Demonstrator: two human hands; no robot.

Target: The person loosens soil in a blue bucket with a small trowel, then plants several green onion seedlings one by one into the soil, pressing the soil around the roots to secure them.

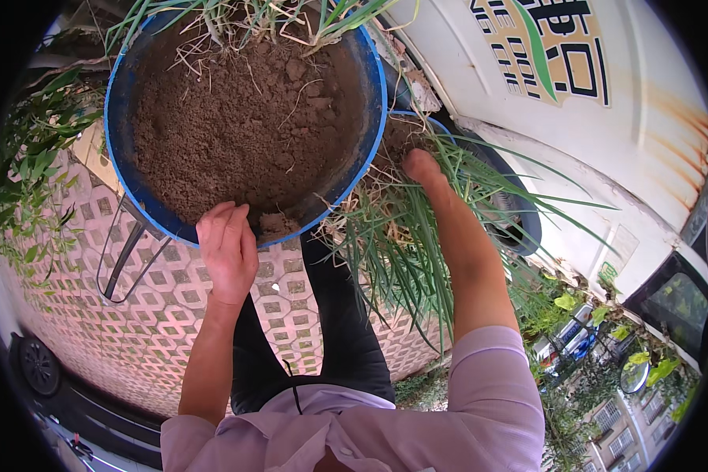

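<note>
A round blue tub (383,100) full of loose brown soil (230,130) stands before me. At its near rim is my left hand (229,245), its fingers bent over the edge towards the soil. Whether they hold anything I cannot tell. Green onion plants (259,23) with pale roots lie across the tub's far side. To the right, my right hand (423,167) reaches into a second blue tub (439,125) at the base of long green onions (401,248). Its fingers are hidden, apparently down in soil and dry stalks.
A white vehicle (566,130) with lettering and rust streaks stands close on the right, beside a tire (522,218). Below lies pink grid paving (159,330). Leafy plants (29,194) grow at left, near a metal stand leg (127,259). A dark car (82,407) is parked behind.
</note>
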